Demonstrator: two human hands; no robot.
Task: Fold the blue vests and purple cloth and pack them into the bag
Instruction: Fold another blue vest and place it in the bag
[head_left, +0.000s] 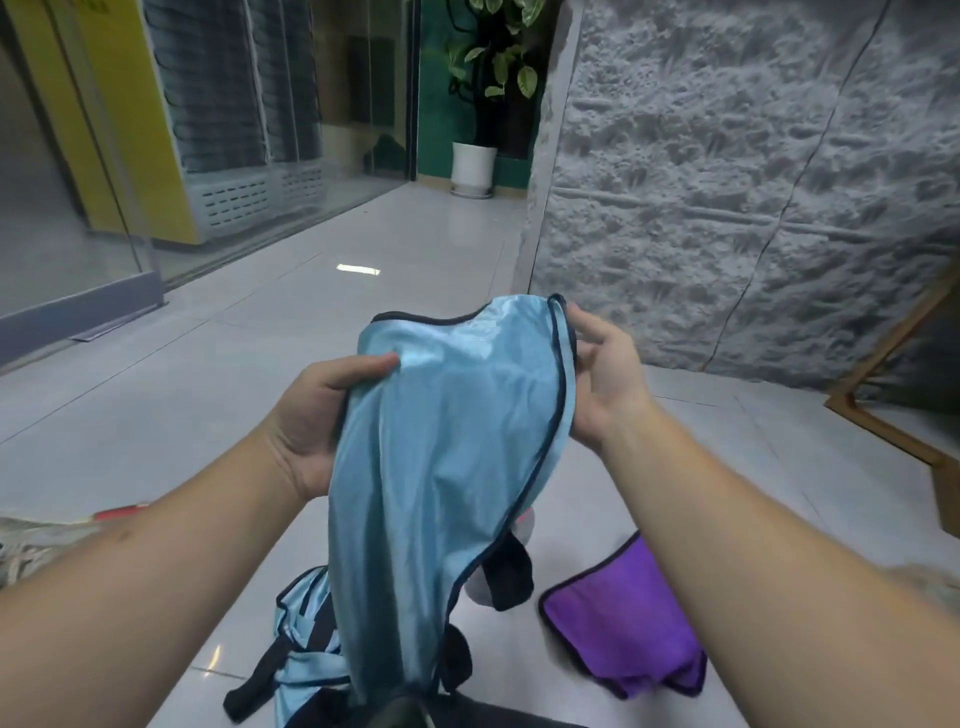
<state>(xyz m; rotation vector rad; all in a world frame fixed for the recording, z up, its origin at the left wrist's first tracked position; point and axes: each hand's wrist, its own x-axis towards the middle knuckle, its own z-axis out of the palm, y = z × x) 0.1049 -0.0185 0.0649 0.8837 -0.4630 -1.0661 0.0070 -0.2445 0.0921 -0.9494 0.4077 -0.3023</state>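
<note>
Two shiny light-blue vests with dark navy trim are in view – one held up (447, 467) in mid-air, the other crumpled (306, 654) on the pale tiled floor (208, 364) just below and left of the held one. The left hand (317, 415) grips the raised vest's left edge, thumb curled over the fabric; the right hand (602, 379) has its grip on the trimmed right edge, fingers behind the cloth. One purple cloth with a dark border (623, 623) lies flat on the floor – right of the held vest, apart from it
</note>
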